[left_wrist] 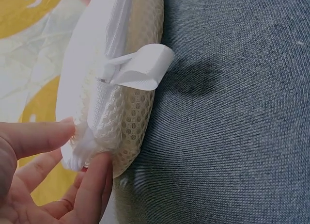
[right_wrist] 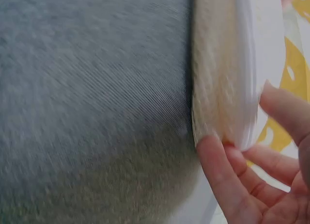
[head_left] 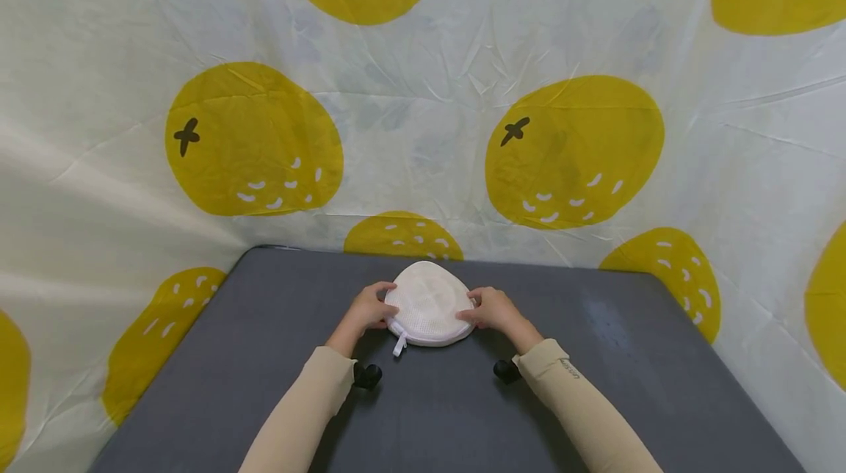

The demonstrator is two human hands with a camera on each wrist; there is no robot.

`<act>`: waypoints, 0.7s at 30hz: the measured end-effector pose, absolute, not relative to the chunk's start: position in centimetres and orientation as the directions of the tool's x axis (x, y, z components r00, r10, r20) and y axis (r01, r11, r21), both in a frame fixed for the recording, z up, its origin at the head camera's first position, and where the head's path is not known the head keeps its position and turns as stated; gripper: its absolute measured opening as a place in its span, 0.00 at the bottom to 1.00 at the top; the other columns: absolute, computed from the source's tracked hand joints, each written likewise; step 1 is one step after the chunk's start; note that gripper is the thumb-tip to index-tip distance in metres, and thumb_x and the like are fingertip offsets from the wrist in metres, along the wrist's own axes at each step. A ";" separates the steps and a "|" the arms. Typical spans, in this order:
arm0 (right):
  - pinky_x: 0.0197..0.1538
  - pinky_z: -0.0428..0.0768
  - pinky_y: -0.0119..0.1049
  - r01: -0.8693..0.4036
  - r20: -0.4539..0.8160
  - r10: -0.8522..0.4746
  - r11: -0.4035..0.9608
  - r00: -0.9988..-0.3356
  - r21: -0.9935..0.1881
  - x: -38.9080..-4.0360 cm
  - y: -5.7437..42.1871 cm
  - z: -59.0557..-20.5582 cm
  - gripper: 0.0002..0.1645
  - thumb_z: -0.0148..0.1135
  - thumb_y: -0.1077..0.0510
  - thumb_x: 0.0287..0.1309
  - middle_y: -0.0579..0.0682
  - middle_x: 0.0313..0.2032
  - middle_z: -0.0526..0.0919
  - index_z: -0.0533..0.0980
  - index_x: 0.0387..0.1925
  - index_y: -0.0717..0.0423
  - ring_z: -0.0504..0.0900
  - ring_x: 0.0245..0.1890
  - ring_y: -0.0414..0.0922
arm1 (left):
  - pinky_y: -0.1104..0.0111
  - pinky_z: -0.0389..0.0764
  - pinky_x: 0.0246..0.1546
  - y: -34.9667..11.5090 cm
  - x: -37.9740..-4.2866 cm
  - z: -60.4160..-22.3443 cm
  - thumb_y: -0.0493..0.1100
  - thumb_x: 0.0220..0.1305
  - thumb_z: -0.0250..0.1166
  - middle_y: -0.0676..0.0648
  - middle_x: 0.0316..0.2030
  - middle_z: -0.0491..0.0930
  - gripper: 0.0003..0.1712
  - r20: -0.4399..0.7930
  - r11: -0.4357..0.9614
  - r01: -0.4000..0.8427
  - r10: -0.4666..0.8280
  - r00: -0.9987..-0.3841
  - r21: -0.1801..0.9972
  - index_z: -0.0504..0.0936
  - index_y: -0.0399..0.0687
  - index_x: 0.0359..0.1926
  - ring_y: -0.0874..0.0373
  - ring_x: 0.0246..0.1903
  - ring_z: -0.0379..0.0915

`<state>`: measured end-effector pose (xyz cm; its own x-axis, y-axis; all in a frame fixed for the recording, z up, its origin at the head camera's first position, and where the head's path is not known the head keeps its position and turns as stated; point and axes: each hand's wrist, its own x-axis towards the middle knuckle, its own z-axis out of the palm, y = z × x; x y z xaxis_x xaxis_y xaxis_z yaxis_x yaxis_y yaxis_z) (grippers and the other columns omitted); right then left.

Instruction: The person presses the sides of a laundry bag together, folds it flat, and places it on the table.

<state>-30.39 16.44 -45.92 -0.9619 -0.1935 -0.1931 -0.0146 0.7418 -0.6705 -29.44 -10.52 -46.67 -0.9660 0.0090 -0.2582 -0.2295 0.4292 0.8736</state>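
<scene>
A white mesh laundry bag, rounded and tapering toward the far side, lies on the dark grey tabletop. My left hand pinches its left edge between thumb and fingers. On the opposite edge, my right hand grips the bag in the same way. A zipper runs along the near side, and its white ribbon pull tab sticks out close to my left hand. In the right wrist view the zipper band passes between the right thumb and the fingers, above the honeycomb mesh side.
The dark grey table has rounded far corners. Behind it and at both sides hangs a white curtain printed with yellow fruit. Black wrist camera mounts stick out inward from the beige sleeves.
</scene>
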 end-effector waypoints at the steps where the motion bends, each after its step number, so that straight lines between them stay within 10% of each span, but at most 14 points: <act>1: 0.32 0.82 0.36 -0.042 -0.174 -0.195 0.773 -0.965 -0.633 -30.3 16.2 -45.9 0.36 0.77 0.54 0.58 0.54 0.32 0.81 0.76 0.61 0.71 0.82 0.23 0.44 | 0.60 0.86 0.35 -10.5 -29.5 -46.7 0.31 0.63 0.71 0.34 0.51 0.76 0.32 -0.254 0.446 -0.224 0.009 -0.967 0.867 0.76 0.43 0.68 0.50 0.33 0.76; 14: 0.46 0.81 0.54 -0.196 -0.070 -0.227 0.933 -0.971 -0.303 -30.2 14.4 -45.5 0.29 0.78 0.49 0.56 0.61 0.43 0.85 0.80 0.51 0.66 0.83 0.43 0.61 | 0.61 0.85 0.31 -10.5 -29.6 -46.4 0.34 0.63 0.71 0.34 0.48 0.80 0.32 -0.170 0.602 -0.107 0.048 -0.984 0.791 0.76 0.41 0.68 0.49 0.30 0.79; 21: 0.47 0.81 0.58 -0.299 -0.043 -0.318 0.924 -0.947 -0.240 -29.6 15.0 -45.1 0.35 0.73 0.47 0.61 0.66 0.52 0.79 0.76 0.62 0.64 0.81 0.48 0.63 | 0.47 0.71 0.64 -11.5 -29.6 -46.2 0.41 0.71 0.66 0.31 0.64 0.72 0.30 -0.089 0.758 0.131 0.242 -0.966 0.639 0.73 0.40 0.71 0.37 0.63 0.69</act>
<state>-29.56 14.96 -45.15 -0.9472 -0.3178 -0.0427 -0.2991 0.9236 -0.2397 -29.55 -11.52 -46.21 -0.9662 0.2420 -0.0894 0.1307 0.7579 0.6392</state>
